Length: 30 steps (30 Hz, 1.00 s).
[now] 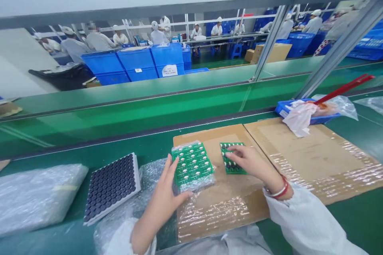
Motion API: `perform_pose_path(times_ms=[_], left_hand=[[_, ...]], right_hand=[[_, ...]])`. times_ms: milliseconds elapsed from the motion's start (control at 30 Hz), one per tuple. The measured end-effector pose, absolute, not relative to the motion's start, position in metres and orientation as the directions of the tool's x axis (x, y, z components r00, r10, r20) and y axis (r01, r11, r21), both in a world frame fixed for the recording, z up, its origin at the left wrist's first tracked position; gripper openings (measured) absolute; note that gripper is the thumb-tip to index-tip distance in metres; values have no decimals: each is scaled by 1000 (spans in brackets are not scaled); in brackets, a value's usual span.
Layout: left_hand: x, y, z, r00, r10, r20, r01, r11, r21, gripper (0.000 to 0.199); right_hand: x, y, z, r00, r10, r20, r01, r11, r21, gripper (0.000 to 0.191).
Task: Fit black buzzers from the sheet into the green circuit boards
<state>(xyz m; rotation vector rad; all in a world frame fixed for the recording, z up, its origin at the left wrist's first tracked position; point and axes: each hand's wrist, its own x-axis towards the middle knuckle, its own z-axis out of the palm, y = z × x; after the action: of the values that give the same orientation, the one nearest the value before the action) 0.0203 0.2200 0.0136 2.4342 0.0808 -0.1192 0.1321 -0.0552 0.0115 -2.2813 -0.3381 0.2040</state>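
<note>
Head view: the left hand (pixel 163 203) lay spread against a bagged green circuit board (pixel 193 163), the right hand (pixel 248 163) curled onto a smaller green board (pixel 232 169), and a black-component tray (pixel 110 187) stood full.

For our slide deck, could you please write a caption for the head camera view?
Left hand at a green rectangular circuit board on clear bubble wrap; right hand on a smaller green board.
</note>
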Motion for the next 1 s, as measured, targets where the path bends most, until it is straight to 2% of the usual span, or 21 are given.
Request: perform_pose_path(times_ms=[167, 300, 433, 533, 600, 700, 767, 867, 933, 1000], left_hand=[[28, 228, -11, 999, -5, -43, 28, -686, 728, 105], [32, 231, -18, 999, -4, -43, 32, -607, 794, 109], [36, 232, -15, 999, -26, -44, 21, -566, 824, 107], [36, 231, -12, 999, -33, -31, 7, -573, 820, 105], [32, 231, -8, 999, -37, -29, 1, -588, 809, 104], [19, 238, 8, 999, -28, -24, 3, -580, 815, 112], [9, 244, 25, 1000, 5, 28, -22, -513, 858, 112], [2, 251, 48, 996, 41, 82, -67, -284, 956, 83], [5, 250, 57, 1000, -12, 6, -7, -87, 996, 66], [11, 243, 59, 986, -112, -123, 132, 74, 988, 66]], right_hand=[[122, 8, 13, 873, 479, -94, 113, -386, -915, 50], [126, 15, 12, 880, 461, -114, -1, -239, -971, 48], [128, 10, 16, 899, 421, -119, -123, -19, -992, 46], [128, 11, 16, 902, 404, -152, -244, 186, -952, 42], [129, 13, 17, 901, 407, -150, -272, 260, -927, 39], [132, 11, 26, 895, 434, -103, -239, 273, -932, 39], [138, 7, 40, 895, 444, -51, -182, 258, -949, 36], [150, 2, 68, 864, 503, 35, -61, 172, -983, 26], [153, 3, 82, 801, 592, 92, 53, 82, -995, 20], [150, 10, 88, 724, 679, 121, 158, 8, -987, 17]])
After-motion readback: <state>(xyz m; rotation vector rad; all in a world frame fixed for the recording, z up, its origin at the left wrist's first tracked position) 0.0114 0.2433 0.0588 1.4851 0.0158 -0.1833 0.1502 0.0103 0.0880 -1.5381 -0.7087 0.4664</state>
